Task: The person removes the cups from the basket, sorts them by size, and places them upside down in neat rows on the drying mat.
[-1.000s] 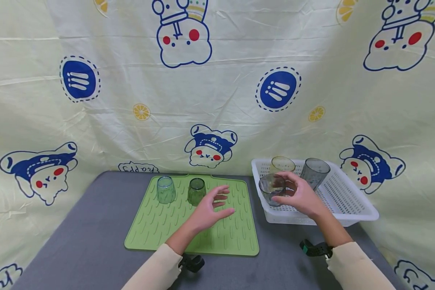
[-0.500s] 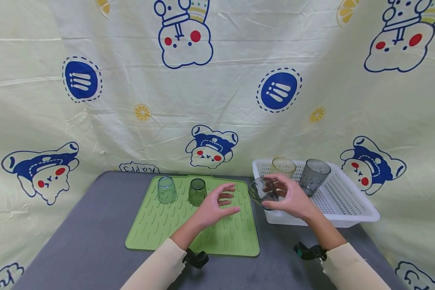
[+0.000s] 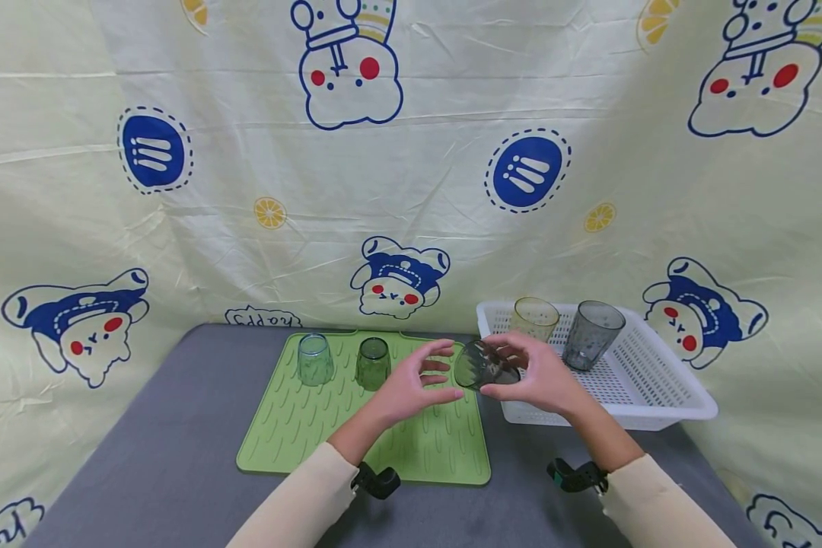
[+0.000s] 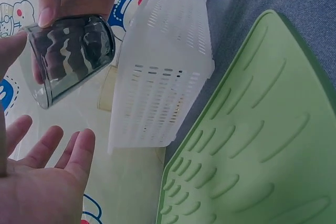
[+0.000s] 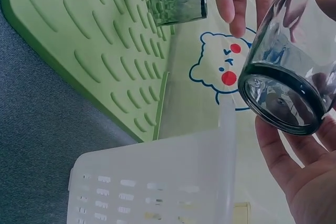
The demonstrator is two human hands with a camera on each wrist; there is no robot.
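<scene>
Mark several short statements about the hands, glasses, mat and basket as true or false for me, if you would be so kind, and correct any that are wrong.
1. The right hand holds a grey glass. True.
2. That grey glass is upright. False: it is tilted.
3. Each hand grips a glass. False: the left hand grips none.
4. A green glass stands on the mat. True.
5. A yellow glass is in the basket. True.
6. In the head view, the basket is left of the mat. False: it is to the right.
</scene>
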